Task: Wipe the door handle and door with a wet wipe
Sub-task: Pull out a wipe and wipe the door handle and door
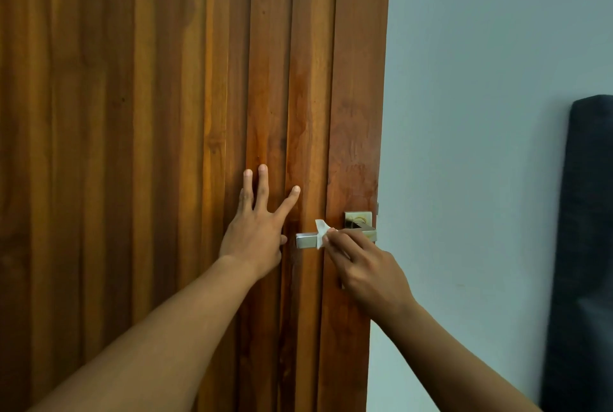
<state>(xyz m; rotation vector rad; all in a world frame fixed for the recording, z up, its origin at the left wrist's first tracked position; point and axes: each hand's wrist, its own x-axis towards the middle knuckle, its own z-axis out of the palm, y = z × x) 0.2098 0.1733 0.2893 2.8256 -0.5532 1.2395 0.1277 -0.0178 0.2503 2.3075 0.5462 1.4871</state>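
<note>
A brown wooden door (166,113) with vertical slats fills the left and middle of the head view. Its metal lever handle (306,240) sticks out to the left from a square plate (357,217) near the door's right edge. My left hand (257,229) lies flat on the door just left of the handle, fingers spread. My right hand (361,265) pinches a small white wet wipe (321,234) and presses it around the middle of the lever. The lever's right part is hidden behind my fingers.
A pale grey-blue wall (481,113) stands to the right of the door's edge. A dark upholstered panel (583,245) rises at the far right, from the bottom of the view to mid height.
</note>
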